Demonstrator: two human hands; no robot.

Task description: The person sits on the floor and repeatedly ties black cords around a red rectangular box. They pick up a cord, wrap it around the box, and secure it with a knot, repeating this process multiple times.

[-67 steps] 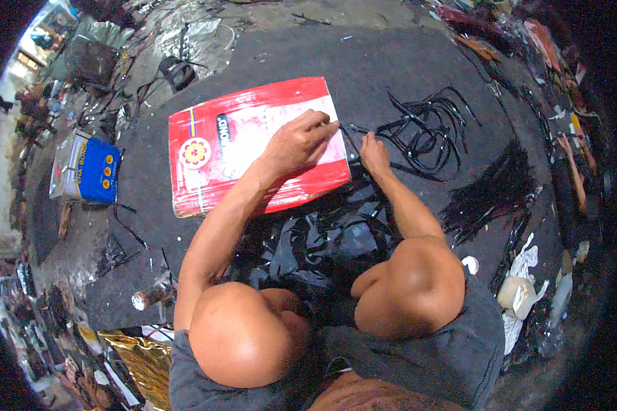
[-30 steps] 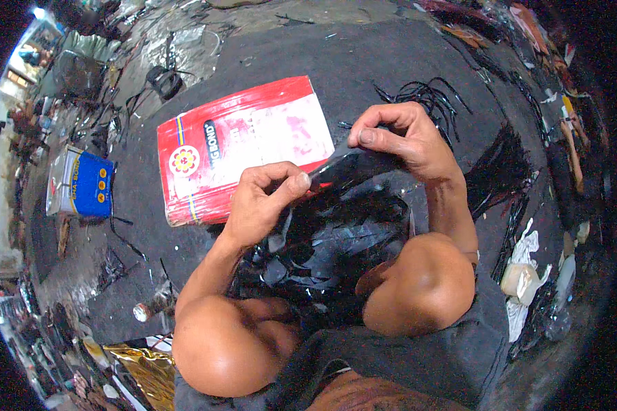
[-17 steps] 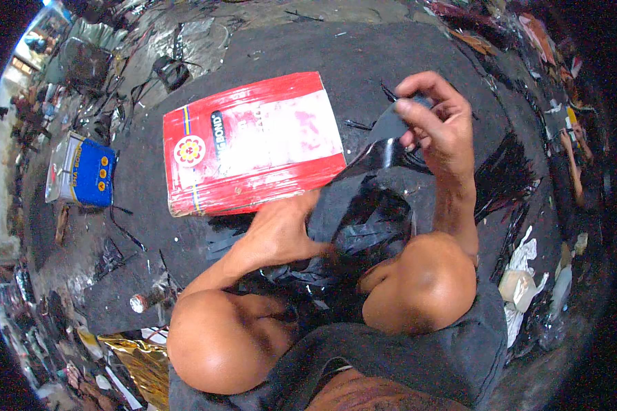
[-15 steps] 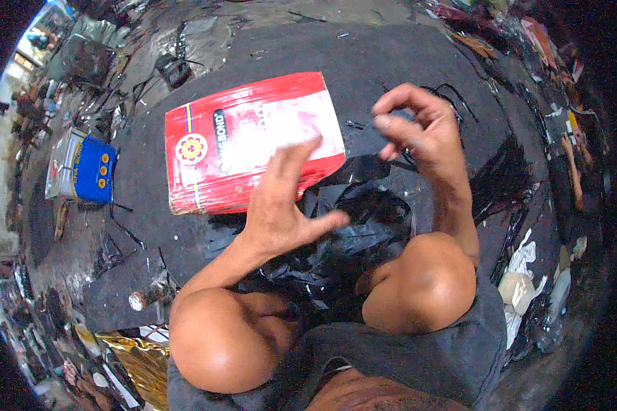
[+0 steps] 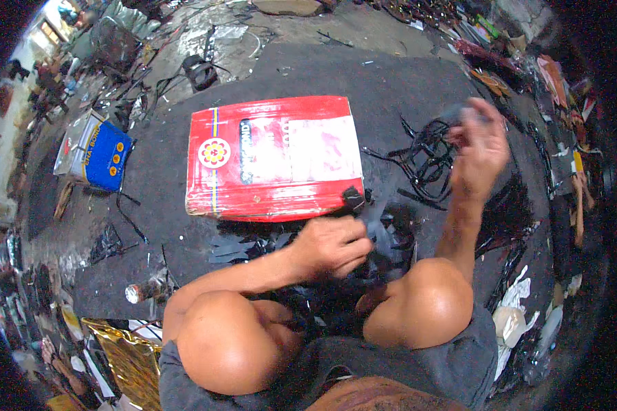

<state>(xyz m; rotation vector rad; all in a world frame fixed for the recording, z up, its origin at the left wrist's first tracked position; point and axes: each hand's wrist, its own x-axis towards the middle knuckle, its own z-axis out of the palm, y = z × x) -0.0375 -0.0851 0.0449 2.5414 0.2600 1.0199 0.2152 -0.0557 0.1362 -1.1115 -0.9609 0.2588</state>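
A flat red and white cardboard box (image 5: 288,147) lies in front of me, printed with a yellow flower emblem. My left hand (image 5: 332,245) is just below its near edge, fingers curled closed; whatever they pinch is hidden. Dark plastic strips (image 5: 243,248) lie under and beside that hand, and a small black piece (image 5: 353,198) sits at the box's near right corner. To the right, my right hand (image 5: 482,147) is raised with its fingers bent together. A dark blurred thing shows at its fingertips. Beside it lies a tangle of black straps (image 5: 425,161).
A blue and white tin (image 5: 106,156) stands at the left. Near my left knee are a glass jar (image 5: 140,291) and gold foil (image 5: 127,356). White scraps (image 5: 514,322) lie at the right. A black roll (image 5: 200,72) rests beyond the box on the left.
My left hand has moved off the box, toward me and right, and its spread fingers have closed. My right hand has moved right. The box now appears farther right and lower in view.
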